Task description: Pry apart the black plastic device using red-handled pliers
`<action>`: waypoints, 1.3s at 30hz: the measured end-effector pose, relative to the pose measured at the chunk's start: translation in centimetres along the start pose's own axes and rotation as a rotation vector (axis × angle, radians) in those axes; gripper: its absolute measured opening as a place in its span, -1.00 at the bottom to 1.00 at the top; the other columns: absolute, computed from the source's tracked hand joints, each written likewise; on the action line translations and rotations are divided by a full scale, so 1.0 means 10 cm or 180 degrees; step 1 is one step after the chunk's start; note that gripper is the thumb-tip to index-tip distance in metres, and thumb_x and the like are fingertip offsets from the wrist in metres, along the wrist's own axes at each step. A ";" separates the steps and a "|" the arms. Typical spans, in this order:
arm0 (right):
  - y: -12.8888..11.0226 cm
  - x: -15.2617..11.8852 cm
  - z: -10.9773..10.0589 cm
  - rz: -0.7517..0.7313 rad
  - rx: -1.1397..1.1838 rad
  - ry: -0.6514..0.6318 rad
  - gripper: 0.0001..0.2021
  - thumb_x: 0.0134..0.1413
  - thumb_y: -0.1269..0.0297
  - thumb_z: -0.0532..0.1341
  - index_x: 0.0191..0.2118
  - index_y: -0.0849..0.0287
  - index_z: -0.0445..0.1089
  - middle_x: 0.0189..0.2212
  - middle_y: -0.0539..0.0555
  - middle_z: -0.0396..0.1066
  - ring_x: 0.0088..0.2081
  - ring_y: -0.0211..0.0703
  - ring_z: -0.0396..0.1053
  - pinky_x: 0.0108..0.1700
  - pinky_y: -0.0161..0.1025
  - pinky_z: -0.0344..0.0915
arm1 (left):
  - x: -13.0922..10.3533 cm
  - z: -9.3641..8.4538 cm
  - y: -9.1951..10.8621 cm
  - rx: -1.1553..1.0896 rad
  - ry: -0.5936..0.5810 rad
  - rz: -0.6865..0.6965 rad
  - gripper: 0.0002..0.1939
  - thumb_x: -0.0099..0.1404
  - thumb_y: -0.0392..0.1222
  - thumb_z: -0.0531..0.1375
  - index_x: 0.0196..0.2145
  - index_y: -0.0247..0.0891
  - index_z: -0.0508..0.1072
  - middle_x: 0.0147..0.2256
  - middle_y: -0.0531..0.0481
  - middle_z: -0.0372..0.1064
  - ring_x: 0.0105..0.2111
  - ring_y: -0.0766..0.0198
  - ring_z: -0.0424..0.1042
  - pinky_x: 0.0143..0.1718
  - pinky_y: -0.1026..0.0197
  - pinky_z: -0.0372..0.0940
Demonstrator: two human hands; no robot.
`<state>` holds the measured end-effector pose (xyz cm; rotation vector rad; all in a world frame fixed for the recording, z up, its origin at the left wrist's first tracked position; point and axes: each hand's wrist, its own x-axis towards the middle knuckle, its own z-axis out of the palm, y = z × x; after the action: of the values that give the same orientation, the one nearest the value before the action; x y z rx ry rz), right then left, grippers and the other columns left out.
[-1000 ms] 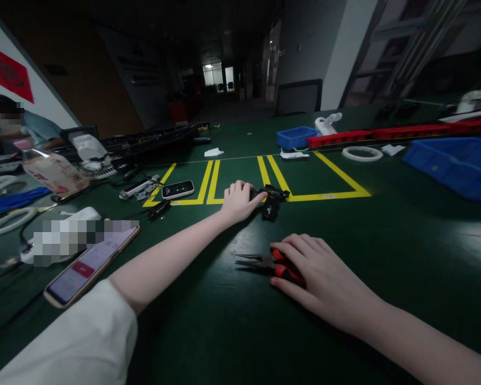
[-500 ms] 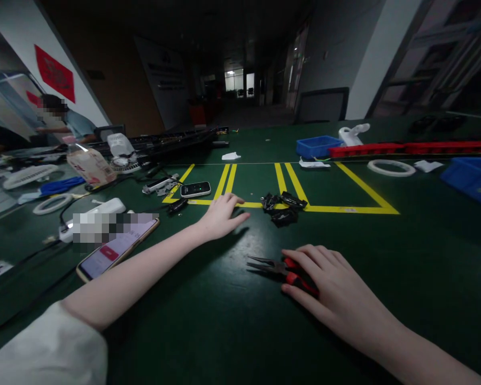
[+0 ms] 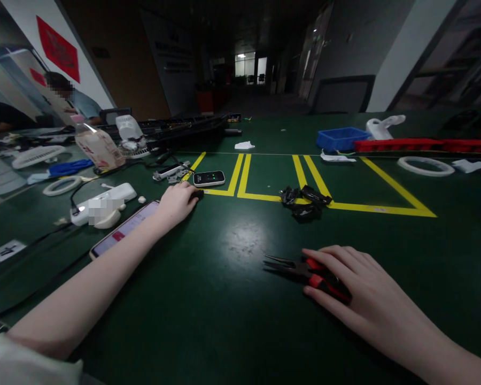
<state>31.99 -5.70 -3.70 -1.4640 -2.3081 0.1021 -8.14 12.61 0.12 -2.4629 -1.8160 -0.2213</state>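
Observation:
My right hand (image 3: 356, 278) is wrapped round the red handles of long-nose pliers (image 3: 315, 272), whose dark jaws point left, slightly apart, over the green table. At the left, my left hand (image 3: 178, 204) has its fingers closed on a small black piece (image 3: 198, 194), largely covered by the fingertips. Just beyond that hand lies a white device with a black face (image 3: 209, 178). Several crumpled black pieces (image 3: 307, 202) rest on the yellow tape right of the middle.
A phone (image 3: 124, 230) lies under my left forearm, beside a white power strip (image 3: 104, 203). Further left stands a bottle (image 3: 98, 147). A blue bin (image 3: 342, 140) and a white ring (image 3: 425, 166) are at the right. A person (image 3: 78, 101) is at the far left.
My left hand has moved left from near the middle tape to the small black piece and closed on it. The view has shifted; my right hand still holds the pliers.

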 end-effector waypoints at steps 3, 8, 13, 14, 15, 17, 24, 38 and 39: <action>0.06 -0.04 0.04 0.0041 -0.0031 0.0043 -0.36 0.33 -0.35 0.16 0.31 -0.10 0.49 0.07 0.20 0.62 -0.01 0.16 0.60 -0.12 0.10 0.62 | -0.04 -0.03 0.04 -0.0253 -0.0057 0.0143 -0.60 0.56 -0.02 0.31 0.23 -0.24 0.50 0.20 -0.19 0.49 0.10 0.01 0.56 0.12 -0.16 0.55; 0.08 -0.05 0.01 0.0046 -0.0021 -0.0042 -0.38 0.29 -0.33 0.23 0.31 -0.14 0.49 0.06 0.16 0.62 -0.03 0.14 0.61 -0.13 0.09 0.64 | -0.20 -0.04 0.28 -0.0985 -0.0245 0.0578 -0.69 0.54 -0.06 0.33 0.12 -0.27 0.55 0.14 -0.16 0.53 0.09 0.03 0.57 0.13 -0.15 0.54; 0.10 -0.05 -0.04 0.0018 0.0006 -0.0224 -0.37 0.30 -0.28 0.26 0.37 -0.16 0.44 0.12 0.18 0.59 0.03 0.19 0.59 -0.08 0.14 0.62 | -0.51 -0.11 0.59 -0.1773 -0.0462 0.1050 -0.91 0.45 -0.17 0.39 -0.15 -0.21 0.66 0.08 -0.10 0.55 0.08 0.07 0.58 0.12 -0.06 0.54; 0.10 -0.05 -0.05 -0.0004 0.0008 -0.0245 -0.37 0.30 -0.27 0.26 0.37 -0.17 0.43 0.12 0.19 0.59 0.03 0.20 0.59 -0.09 0.14 0.62 | -0.58 -0.13 0.63 -0.1901 -0.0520 0.1110 -0.91 0.44 -0.16 0.40 -0.15 -0.20 0.66 0.08 -0.10 0.55 0.08 0.07 0.59 0.12 -0.07 0.54; 0.10 -0.05 -0.05 -0.0017 0.0008 -0.0244 -0.37 0.31 -0.27 0.26 0.38 -0.17 0.43 0.12 0.19 0.59 0.02 0.20 0.58 -0.10 0.14 0.62 | -0.65 -0.15 0.67 -0.2020 -0.0583 0.1151 -0.90 0.44 -0.14 0.41 -0.16 -0.20 0.66 0.07 -0.10 0.55 0.07 0.06 0.59 0.11 -0.08 0.55; 0.08 -0.04 -0.06 -0.0031 0.0017 -0.0240 -0.37 0.31 -0.30 0.23 0.36 -0.14 0.44 0.10 0.20 0.60 0.00 0.20 0.58 -0.11 0.15 0.61 | -0.78 -0.17 0.71 -0.2224 -0.0690 0.1175 -0.84 0.43 -0.11 0.42 -0.09 -0.19 0.65 0.08 -0.11 0.53 0.06 0.06 0.59 0.07 -0.07 0.57; 0.00 0.00 -0.10 -0.0191 -0.0038 -0.0026 -0.39 0.34 -0.33 0.19 0.32 -0.15 0.47 0.02 0.16 0.63 -0.06 0.19 0.60 -0.17 0.14 0.60 | -1.02 -0.18 0.65 -0.2566 -0.0757 0.1032 -0.37 0.32 -0.11 0.50 0.27 -0.13 0.45 0.20 -0.14 0.46 0.18 0.00 0.52 0.18 -0.12 0.52; 0.12 -0.04 -0.15 -0.0405 -0.0646 0.0015 -0.27 0.31 -0.38 0.14 0.42 -0.08 0.33 0.09 0.22 0.59 -0.03 0.20 0.61 -0.12 0.11 0.57 | -0.97 -0.21 0.71 -0.2510 -0.1047 0.1118 -0.68 0.38 -0.08 0.44 -0.02 -0.25 0.52 -0.05 -0.04 0.46 -0.12 0.15 0.48 -0.13 0.10 0.41; 0.16 -0.04 -0.15 -0.0434 -0.0807 0.0114 -0.21 0.27 -0.44 0.13 0.42 -0.06 0.32 0.07 0.24 0.60 -0.06 0.25 0.60 -0.15 0.15 0.56 | -0.98 -0.20 0.73 -0.2540 -0.1032 0.1089 -0.67 0.40 -0.07 0.42 0.00 -0.24 0.49 -0.05 -0.04 0.48 -0.12 0.14 0.49 -0.13 0.09 0.41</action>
<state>34.05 -5.57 -2.91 -1.4037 -2.4537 -0.2621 -4.16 0.94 0.70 -3.4824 -1.5524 -0.6654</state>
